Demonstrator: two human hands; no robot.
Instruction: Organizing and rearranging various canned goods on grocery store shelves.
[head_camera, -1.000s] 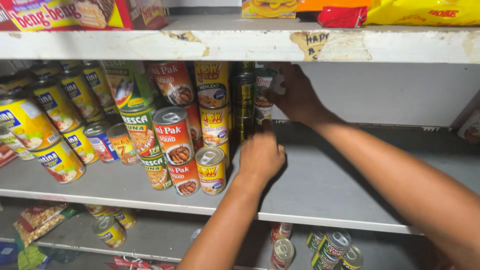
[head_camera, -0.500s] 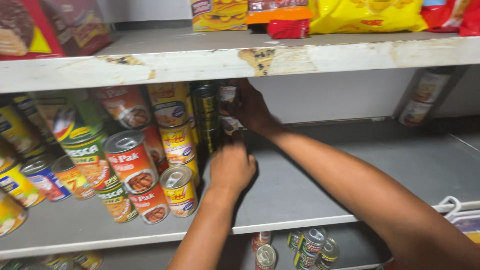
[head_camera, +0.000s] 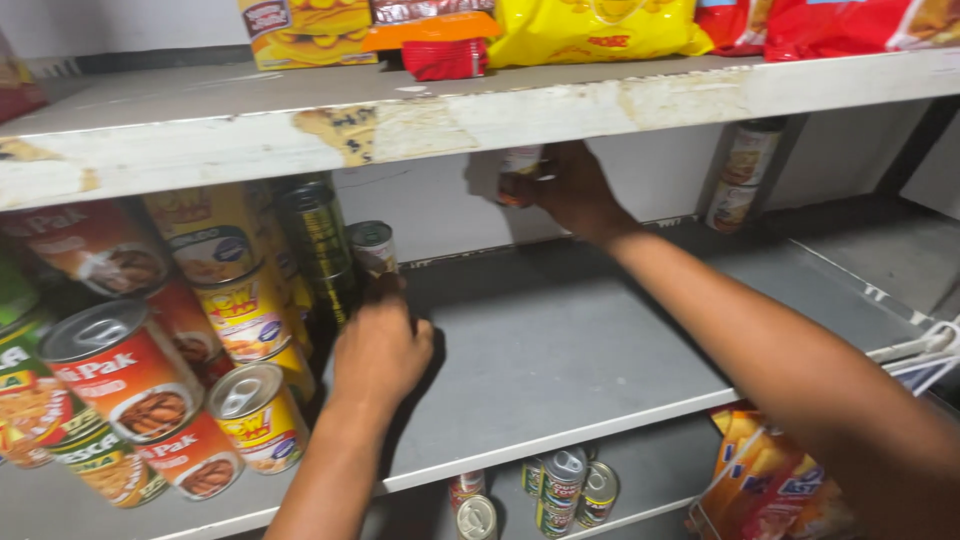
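Fingers of my right hand (head_camera: 572, 190) wrap a small can (head_camera: 520, 172) and hold it up against the back wall, just under the edge of the upper shelf (head_camera: 420, 125); its label is mostly shadowed and I cannot make it out. My left hand (head_camera: 380, 350) rests on the grey middle shelf (head_camera: 600, 340), its fingers curled closed at the foot of a small grey-topped can (head_camera: 372, 247). Whether they truly grip that can I cannot tell, since my knuckles cover its base.

Left of that hand, tins lie on their sides in stacks: red ones (head_camera: 125, 375) picturing beans, yellow ones (head_camera: 245, 310), and a tall dark green tin (head_camera: 318, 245) standing upright. All are sealed, so their contents stay unseen. The left-most tins are cut off by the frame.

Far right at the back stand two more cans (head_camera: 740, 175), dim and hard to make out. Above sit a yellow bag (head_camera: 590, 30) and a yellow box (head_camera: 305, 30), tops cropped. On the shelf below, more cans (head_camera: 560, 490) are partly hidden.
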